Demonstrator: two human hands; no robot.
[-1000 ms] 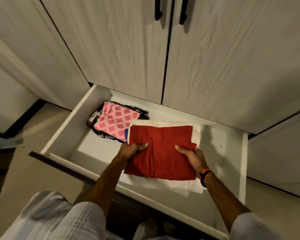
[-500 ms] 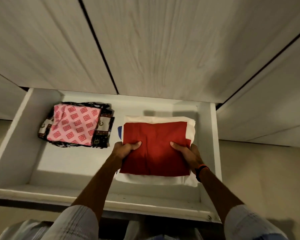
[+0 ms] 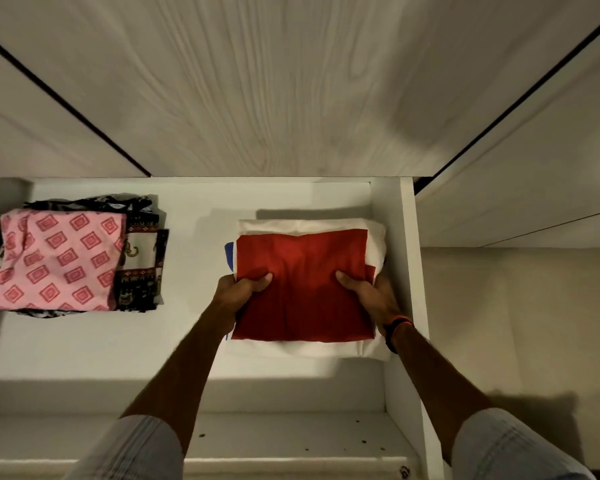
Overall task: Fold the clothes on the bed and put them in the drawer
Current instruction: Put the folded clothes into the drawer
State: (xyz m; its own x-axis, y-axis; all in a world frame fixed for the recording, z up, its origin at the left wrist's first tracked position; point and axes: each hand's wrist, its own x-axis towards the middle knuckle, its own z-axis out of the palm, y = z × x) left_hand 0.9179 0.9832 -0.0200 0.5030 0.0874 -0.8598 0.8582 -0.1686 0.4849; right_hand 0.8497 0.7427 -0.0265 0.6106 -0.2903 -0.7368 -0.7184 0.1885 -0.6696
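Red folded cloth (image 3: 302,285) is sitting on the white folded pile (image 3: 371,237) at the drawer's (image 3: 407,271) 3 o'clock end. It's looking light, soft and floppy, so side edges seem safest. Head view: left hand (image 3: 239,289) and right hand (image 3: 371,292) are reaching down, each pinching a side, thumbs on top.

One head-worn camera looks steeply down from close above the open drawer (image 3: 407,271), which fills the lower frame; wardrobe doors (image 3: 291,84) span the top, forearms entering from the bottom edge.
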